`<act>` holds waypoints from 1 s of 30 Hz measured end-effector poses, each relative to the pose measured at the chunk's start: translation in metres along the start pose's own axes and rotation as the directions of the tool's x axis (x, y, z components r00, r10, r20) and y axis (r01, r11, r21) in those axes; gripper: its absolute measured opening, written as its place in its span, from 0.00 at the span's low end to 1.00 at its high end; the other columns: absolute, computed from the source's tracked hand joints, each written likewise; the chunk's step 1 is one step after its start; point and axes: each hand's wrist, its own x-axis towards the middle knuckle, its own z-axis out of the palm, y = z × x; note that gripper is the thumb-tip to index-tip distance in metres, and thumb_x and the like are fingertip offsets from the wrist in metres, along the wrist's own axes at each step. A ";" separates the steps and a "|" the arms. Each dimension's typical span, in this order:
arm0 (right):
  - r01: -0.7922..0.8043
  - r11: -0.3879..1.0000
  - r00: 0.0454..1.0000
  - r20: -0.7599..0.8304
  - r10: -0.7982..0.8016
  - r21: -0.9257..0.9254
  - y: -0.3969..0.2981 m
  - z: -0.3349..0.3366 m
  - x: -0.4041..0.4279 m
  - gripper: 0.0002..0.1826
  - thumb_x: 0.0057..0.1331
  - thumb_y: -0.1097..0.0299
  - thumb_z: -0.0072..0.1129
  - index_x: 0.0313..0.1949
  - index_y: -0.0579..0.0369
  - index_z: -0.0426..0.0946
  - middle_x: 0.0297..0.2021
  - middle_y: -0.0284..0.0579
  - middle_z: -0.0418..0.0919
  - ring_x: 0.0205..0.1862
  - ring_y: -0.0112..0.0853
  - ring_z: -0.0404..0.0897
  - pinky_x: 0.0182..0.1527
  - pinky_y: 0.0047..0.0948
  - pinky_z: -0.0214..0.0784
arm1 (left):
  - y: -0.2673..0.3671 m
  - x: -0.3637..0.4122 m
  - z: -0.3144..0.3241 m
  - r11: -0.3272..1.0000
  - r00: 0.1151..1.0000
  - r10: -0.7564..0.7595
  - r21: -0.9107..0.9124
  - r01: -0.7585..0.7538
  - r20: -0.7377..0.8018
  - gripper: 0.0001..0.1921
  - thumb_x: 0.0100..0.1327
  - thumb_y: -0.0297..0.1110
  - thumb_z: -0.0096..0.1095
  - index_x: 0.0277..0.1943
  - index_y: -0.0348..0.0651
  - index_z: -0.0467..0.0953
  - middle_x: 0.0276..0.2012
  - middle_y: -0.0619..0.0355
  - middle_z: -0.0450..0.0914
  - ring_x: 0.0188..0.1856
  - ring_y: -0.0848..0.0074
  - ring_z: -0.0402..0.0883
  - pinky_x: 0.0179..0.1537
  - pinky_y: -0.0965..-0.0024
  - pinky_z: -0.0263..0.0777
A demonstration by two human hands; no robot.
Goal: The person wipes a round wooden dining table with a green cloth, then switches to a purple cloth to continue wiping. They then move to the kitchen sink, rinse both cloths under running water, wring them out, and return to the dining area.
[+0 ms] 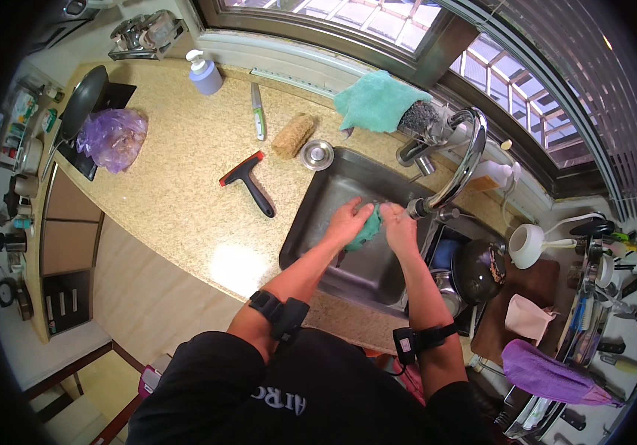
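Observation:
Both hands are over the steel sink basin, gripping a wet green cloth between them. My left hand pinches its left side with the thumb on top. My right hand holds the other side, directly below the spout of the chrome faucet. The cloth is bunched and hangs down into the basin. Whether water is running is hard to tell. A sink strainer rests on the counter at the basin's upper left corner.
On the granite counter lie a squeegee, a knife and a brown scrubber. A pump bottle and a purple plastic bag stand farther left. Another green cloth hangs behind the sink; a dark pot lid is at right.

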 end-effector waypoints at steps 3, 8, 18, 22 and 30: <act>-0.291 0.835 0.940 -0.024 0.341 0.467 0.006 -0.010 0.005 0.15 0.73 0.56 0.57 0.39 0.57 0.77 0.32 0.36 0.79 0.31 0.24 0.76 0.32 0.27 0.69 | -0.004 -0.008 -0.027 0.998 0.988 -0.011 0.058 0.002 0.155 0.20 0.63 0.36 0.61 0.55 0.37 0.79 0.46 0.44 0.85 0.47 0.61 0.84 0.49 0.64 0.75; -0.245 0.849 0.965 0.202 0.168 0.468 0.004 -0.027 -0.001 0.10 0.74 0.62 0.54 0.45 0.55 0.76 0.33 0.36 0.79 0.33 0.26 0.78 0.32 0.27 0.70 | -0.008 0.001 -0.034 0.972 0.969 0.129 0.164 -0.166 0.211 0.14 0.57 0.25 0.54 0.46 0.37 0.81 0.39 0.45 0.85 0.41 0.62 0.84 0.45 0.63 0.74; 0.135 0.950 0.982 0.164 -0.091 -0.282 -0.018 -0.014 -0.001 0.16 0.62 0.71 0.57 0.50 0.58 0.74 0.32 0.52 0.80 0.35 0.43 0.82 0.38 0.40 0.73 | 0.038 0.023 0.008 0.937 0.951 -0.179 -0.251 0.242 0.251 0.33 0.67 0.36 0.51 0.75 0.47 0.57 0.66 0.45 0.70 0.50 0.59 0.79 0.54 0.57 0.73; -0.265 0.916 0.962 0.143 0.231 0.302 -0.024 -0.008 -0.011 0.18 0.64 0.75 0.55 0.54 0.55 0.75 0.35 0.40 0.83 0.35 0.33 0.84 0.36 0.34 0.77 | -0.002 0.024 0.006 0.959 0.967 -0.230 -0.141 0.244 0.108 0.35 0.73 0.52 0.48 0.76 0.44 0.54 0.68 0.49 0.68 0.56 0.52 0.77 0.57 0.49 0.70; -0.248 0.848 0.965 0.197 0.173 0.469 -0.063 0.016 -0.061 0.13 0.63 0.69 0.57 0.48 0.53 0.80 0.40 0.42 0.81 0.38 0.34 0.83 0.39 0.36 0.79 | -0.077 0.048 0.044 0.343 0.781 -0.475 -0.732 0.588 0.405 0.19 0.75 0.54 0.48 0.44 0.45 0.73 0.35 0.56 0.80 0.35 0.69 0.80 0.37 0.60 0.76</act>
